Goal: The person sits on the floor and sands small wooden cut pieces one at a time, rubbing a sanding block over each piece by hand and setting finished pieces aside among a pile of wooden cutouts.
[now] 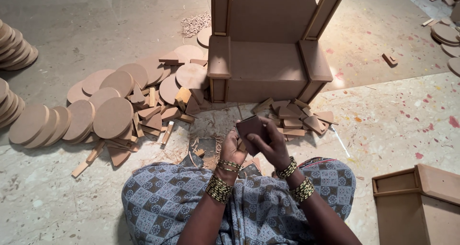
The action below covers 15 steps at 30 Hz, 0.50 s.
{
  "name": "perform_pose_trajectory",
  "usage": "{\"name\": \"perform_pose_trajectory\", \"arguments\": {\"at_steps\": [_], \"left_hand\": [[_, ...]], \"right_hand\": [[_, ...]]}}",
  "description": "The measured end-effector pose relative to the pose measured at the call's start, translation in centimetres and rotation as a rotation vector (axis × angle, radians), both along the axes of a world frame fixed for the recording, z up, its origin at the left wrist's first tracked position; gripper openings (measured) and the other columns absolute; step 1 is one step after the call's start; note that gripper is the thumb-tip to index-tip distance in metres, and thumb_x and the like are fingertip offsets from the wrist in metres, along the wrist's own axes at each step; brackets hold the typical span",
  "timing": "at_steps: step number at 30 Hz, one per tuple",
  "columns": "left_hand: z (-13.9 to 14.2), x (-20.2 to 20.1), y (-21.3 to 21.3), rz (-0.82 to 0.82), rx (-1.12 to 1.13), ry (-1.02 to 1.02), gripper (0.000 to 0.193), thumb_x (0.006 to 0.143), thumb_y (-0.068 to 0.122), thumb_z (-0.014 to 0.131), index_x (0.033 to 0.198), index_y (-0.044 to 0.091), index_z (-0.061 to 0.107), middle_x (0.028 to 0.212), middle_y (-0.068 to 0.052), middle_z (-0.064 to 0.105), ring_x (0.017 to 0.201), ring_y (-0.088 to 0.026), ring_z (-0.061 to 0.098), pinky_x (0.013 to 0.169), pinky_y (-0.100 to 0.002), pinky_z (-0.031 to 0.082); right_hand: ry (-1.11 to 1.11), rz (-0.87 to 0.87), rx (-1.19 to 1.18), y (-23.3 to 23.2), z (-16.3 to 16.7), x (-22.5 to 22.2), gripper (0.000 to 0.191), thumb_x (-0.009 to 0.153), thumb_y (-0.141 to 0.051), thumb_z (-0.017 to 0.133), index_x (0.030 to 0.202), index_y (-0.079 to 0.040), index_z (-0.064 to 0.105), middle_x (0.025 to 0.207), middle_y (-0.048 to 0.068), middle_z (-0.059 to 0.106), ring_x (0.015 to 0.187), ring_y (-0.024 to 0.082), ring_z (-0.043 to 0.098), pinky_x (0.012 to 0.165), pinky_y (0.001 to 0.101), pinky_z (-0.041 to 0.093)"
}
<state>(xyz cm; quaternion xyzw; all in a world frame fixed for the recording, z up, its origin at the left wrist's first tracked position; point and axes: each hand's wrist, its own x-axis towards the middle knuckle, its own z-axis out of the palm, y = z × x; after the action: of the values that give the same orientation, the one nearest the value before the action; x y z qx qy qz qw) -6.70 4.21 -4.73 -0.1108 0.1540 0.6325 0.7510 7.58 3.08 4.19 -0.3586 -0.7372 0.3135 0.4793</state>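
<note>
Small dark brown rectangular sheet, stiff like sandpaper [251, 128]: head view shows it held above the lap, just in front of the brown fibreboard throne-shaped frame [266, 58]. Left hand [232, 149] grips its lower edge, fingers curled; right hand [273, 147] presses thumb and fingers across its face. Risk, as I judge it: the sheet could slip or crease if either pinch loosens. Sharp brown wedge offcuts [297, 120] lie near the knees; flat round fibreboard discs [112, 116] could slide underfoot.

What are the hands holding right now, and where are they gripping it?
Both hands, left hand and right hand, hold one small dark brown board piece by its lower edges.
</note>
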Motion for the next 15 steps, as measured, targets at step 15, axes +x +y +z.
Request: {"name": "perform_pose_trajectory", "arguments": {"at_steps": [15], "left_hand": [[-3.3, -0.8, 1.6, -0.025, 0.019, 0.147, 0.019, 0.103, 0.008, 0.053, 0.120, 0.016, 0.057, 0.117, -0.006, 0.067, 0.104, -0.022, 0.068, 0.083, -0.040, 0.060]], "right_hand": [[0.208, -0.146, -0.101, 1.8, -0.5, -0.2, 0.047, 0.094, -0.019, 0.077, 0.134, -0.006, 0.056, 0.111, 0.013, 0.073, 0.096, 0.020, 0.074, 0.078, 0.0307, 0.065]]}}
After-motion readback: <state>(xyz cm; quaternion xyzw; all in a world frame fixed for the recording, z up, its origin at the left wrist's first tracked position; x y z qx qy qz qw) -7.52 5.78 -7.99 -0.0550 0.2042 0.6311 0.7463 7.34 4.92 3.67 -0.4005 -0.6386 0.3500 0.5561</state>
